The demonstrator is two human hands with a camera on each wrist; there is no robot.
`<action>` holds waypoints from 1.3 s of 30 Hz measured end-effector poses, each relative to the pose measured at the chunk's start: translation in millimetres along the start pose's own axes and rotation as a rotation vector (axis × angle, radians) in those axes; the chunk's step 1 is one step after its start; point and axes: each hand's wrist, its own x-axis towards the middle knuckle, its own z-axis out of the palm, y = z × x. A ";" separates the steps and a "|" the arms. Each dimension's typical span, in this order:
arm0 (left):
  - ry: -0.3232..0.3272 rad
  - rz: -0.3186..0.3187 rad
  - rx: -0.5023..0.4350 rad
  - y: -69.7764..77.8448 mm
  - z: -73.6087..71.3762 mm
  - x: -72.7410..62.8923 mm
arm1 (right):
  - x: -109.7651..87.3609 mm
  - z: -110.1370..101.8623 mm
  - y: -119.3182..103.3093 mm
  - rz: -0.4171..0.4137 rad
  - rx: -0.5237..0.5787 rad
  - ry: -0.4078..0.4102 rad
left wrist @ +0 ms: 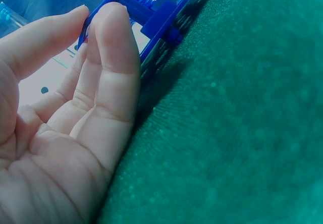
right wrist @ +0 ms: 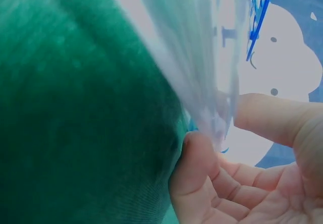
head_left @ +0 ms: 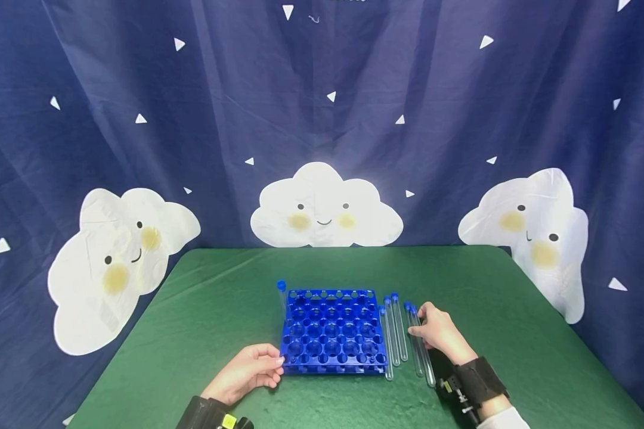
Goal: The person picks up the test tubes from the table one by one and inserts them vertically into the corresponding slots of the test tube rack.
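Observation:
A blue test tube rack (head_left: pixel 333 360) sits on the green table, with one blue-capped test tube (head_left: pixel 282 293) standing at its far left corner. My left hand (head_left: pixel 251 369) pinches the rack's near left edge between thumb and fingers; the left wrist view shows the thumb (left wrist: pixel 63 32) on one side of the blue wall. To the right of the rack, my right hand (head_left: pixel 440 335) pinches a clear test tube (head_left: pixel 425 354) near its blue cap. Another tube (head_left: pixel 415 351) lies right beside that one. In the right wrist view the clear tubes (right wrist: pixel 202 57) run blurred between thumb and forefinger.
Between the rack and my right hand lie several more capped test tubes (head_left: pixel 399 333), side by side. The green table (head_left: pixel 236 298) extends around them. Behind it hangs a dark blue curtain (head_left: pixel 220 149) with white clouds and triangles.

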 end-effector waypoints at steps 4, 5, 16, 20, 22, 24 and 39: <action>0.005 -0.002 0.001 0.8 0.7 -0.1 | -0.2 -0.9 -0.4 -0.009 0.001 -0.005; 0.005 -0.002 0.001 0.9 0.7 -0.1 | -0.4 -1.4 -0.8 -0.013 0.001 -0.003; -0.006 -0.005 -0.008 1.5 0.9 -0.1 | -5.8 -12.1 -13.8 -0.089 0.023 0.050; -0.006 -0.007 -0.010 1.5 0.7 0.0 | -6.7 -15.2 -20.3 -0.139 0.009 0.096; -0.006 -0.009 -0.011 1.4 0.6 0.0 | -7.3 -16.5 -23.1 -0.170 0.006 0.122; -0.006 -0.011 -0.012 1.3 0.5 0.0 | -7.7 -17.4 -25.4 -0.201 0.009 0.147; 0.004 -0.019 0.002 1.1 0.6 -0.2 | -1.9 -19.4 -65.6 -0.441 -0.021 0.401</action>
